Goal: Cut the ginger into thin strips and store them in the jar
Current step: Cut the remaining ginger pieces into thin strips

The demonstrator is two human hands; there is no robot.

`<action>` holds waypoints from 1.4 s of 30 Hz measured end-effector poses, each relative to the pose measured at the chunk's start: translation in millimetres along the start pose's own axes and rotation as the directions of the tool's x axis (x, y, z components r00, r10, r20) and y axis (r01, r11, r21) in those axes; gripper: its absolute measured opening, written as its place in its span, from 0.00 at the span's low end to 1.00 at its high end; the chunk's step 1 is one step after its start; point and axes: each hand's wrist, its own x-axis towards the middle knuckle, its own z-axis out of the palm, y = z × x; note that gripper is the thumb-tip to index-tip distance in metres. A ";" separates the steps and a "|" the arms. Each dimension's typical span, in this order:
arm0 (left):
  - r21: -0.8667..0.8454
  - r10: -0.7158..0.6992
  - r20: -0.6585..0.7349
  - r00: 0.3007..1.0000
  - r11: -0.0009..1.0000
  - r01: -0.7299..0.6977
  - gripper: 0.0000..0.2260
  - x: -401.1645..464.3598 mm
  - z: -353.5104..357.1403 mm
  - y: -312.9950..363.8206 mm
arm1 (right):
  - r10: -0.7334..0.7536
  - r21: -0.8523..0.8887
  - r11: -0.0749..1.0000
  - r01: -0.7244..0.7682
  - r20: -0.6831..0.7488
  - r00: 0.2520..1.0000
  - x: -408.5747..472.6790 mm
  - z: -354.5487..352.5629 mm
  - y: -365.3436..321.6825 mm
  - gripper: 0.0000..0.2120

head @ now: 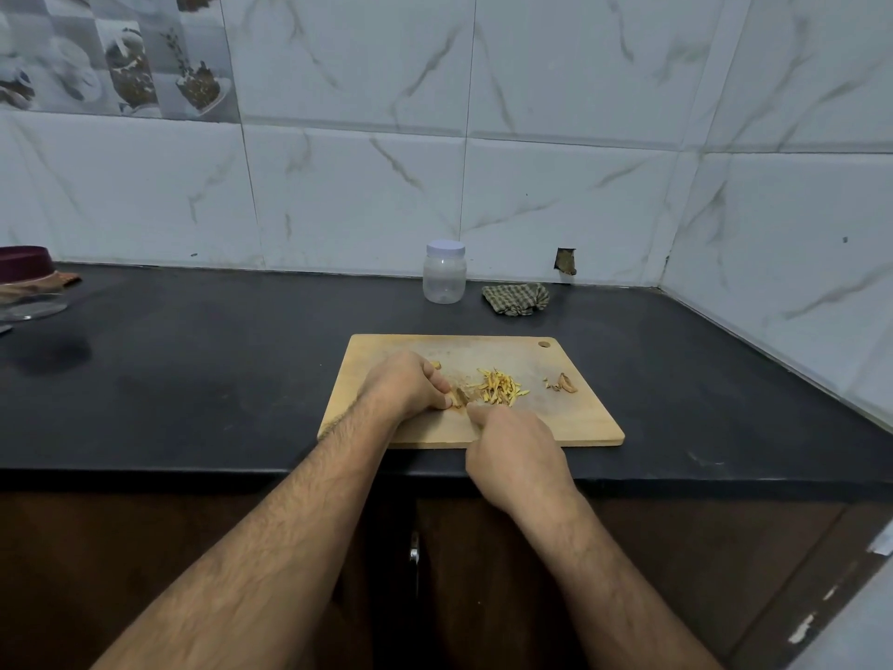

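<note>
A wooden cutting board [570, 420] lies on the black counter. My left hand [406, 386] rests on the board with curled fingers and pins a small ginger piece [458, 398] at its fingertips. My right hand [514, 452] is curled just in front of that piece, its forefinger stretched toward it, and it grips a knife that the hand almost wholly hides. A heap of thin yellow ginger strips [497, 388] lies to the right of the piece. A clear plastic jar [444, 273] with its white lid on stands behind the board by the wall.
Brown peel scraps [563, 383] lie on the board's right side. A crumpled checked cloth [516, 298] sits right of the jar. At the far left are a maroon bowl [24, 263] and a glass dish [29, 309]. Tiled walls meet in a corner at the right.
</note>
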 end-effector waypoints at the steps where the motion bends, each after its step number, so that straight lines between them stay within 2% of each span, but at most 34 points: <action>1: -0.001 -0.002 -0.004 1.000 1.000 0.002 0.06 0.2 0.3 0.0 | 0.005 0.013 1.000 -0.005 -0.003 1.000 0.5 -0.1 0.5 0.25; 12: -0.012 0.004 -0.005 1.000 1.000 -0.004 0.07 -0.5 0.7 -0.6 | 0.016 0.063 0.998 -0.017 0.022 1.000 12.6 5.1 -2.3 0.26; 18: -0.008 -0.008 0.001 1.000 1.000 0.008 0.06 1.4 0.3 -1.1 | 0.003 0.036 0.999 -0.005 0.050 0.999 19.9 -0.1 -6.1 0.26; 28: 0.007 -0.003 0.005 1.000 1.000 0.003 0.06 2.7 -1.2 -1.4 | -0.014 -0.045 0.999 0.015 0.019 1.000 -5.3 3.2 3.2 0.23; 36: -0.008 -0.001 -0.014 1.000 1.000 0.001 0.06 1.2 0.8 -2.9 | 0.035 0.015 0.999 -0.035 0.000 0.999 3.4 -2.7 2.8 0.24; 42: -0.030 0.005 -0.028 1.000 1.000 -0.006 0.05 -0.8 2.0 -3.9 | 0.012 0.073 0.997 -0.013 0.018 1.000 10.9 -0.1 -0.5 0.27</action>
